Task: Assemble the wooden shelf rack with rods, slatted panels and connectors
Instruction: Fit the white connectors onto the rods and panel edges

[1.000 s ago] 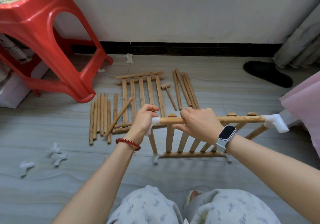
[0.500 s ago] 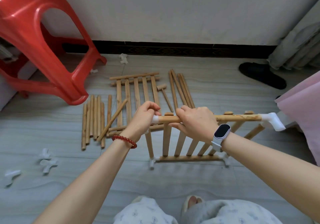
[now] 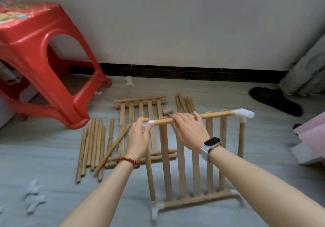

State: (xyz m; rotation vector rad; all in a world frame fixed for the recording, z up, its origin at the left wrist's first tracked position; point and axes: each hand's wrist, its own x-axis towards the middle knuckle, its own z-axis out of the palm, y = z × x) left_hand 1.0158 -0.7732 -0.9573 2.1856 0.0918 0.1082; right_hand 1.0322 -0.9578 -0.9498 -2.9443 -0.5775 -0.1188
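Wooden slats already stand joined into one upright slatted panel [image 3: 186, 165] near the front edge of the floor [image 3: 228, 93], its lower rail fitted with a white connector [image 3: 156, 209] at the left end and another at the right. Along the top runs a rod [image 3: 216, 115], capped at its right end by a white corner connector [image 3: 243, 113] from which a short leg rod [image 3: 241, 138] hangs down.

At the rod's left end the left hand [image 3: 139, 135] pinches another white connector [image 3: 149, 123] between thumb and fingertips, apparently pressing it onto the rod. Beside it, the right hand [image 3: 190, 128] lies over the rod with fingers curled around it, steadying the frame.

By my reading, the job is well short of half done: one panel is framed, with its fourth corner being seated now. Much remains. A second slatted panel [image 3: 142, 130] lies flat in the middle of the floor, untouched. To its left sits a row of loose rods [image 3: 93, 147], and more rods [image 3: 184, 103] lie behind the right hand, toward the wall. Spare white connectors [image 3: 34, 198] are scattered near the front left corner. A small wooden mallet [image 3: 168, 112] rests just behind the held rod, likely needed for tapping joints tight.

A red plastic stool [image 3: 44, 59] stands at the left edge, and a dark slipper [image 3: 276, 100] lies near the right.
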